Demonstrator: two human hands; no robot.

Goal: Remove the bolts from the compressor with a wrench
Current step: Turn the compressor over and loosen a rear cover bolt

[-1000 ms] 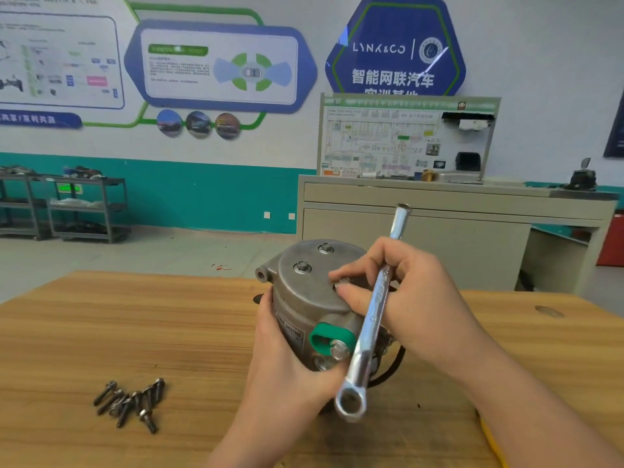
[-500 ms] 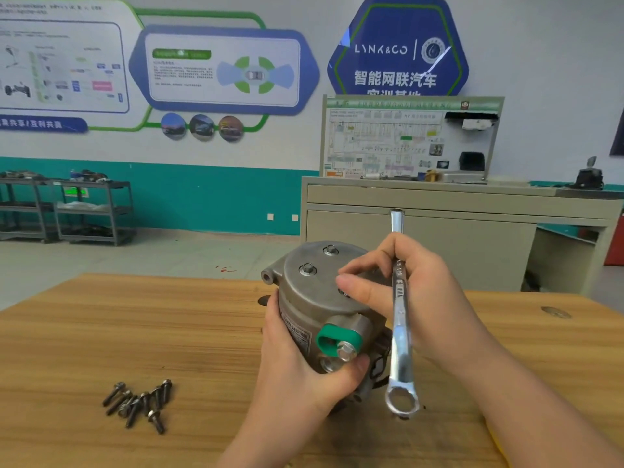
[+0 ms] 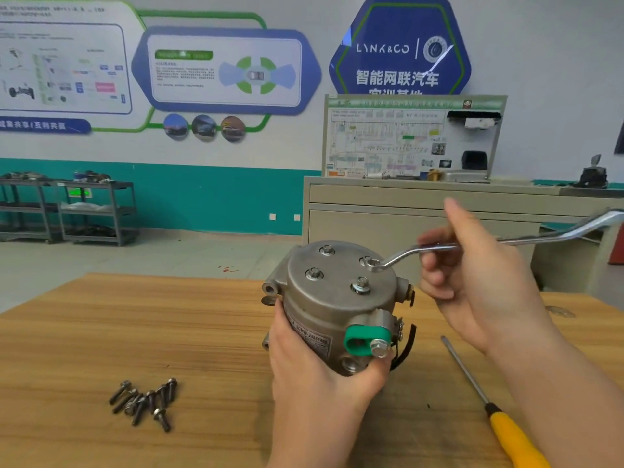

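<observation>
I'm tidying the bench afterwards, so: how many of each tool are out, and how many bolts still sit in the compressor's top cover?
Wrench: 1
Screwdriver: 1
Bolts in the top cover of the compressor: 4
Total: 6

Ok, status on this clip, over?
Left hand grips compressor. Right hand holds wrench, ring end on a top bolt. Nothing blocking.

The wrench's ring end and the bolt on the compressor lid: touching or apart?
Touching. The head view shows the wrench ring seated over the far-right bolt on the compressor lid.
</observation>
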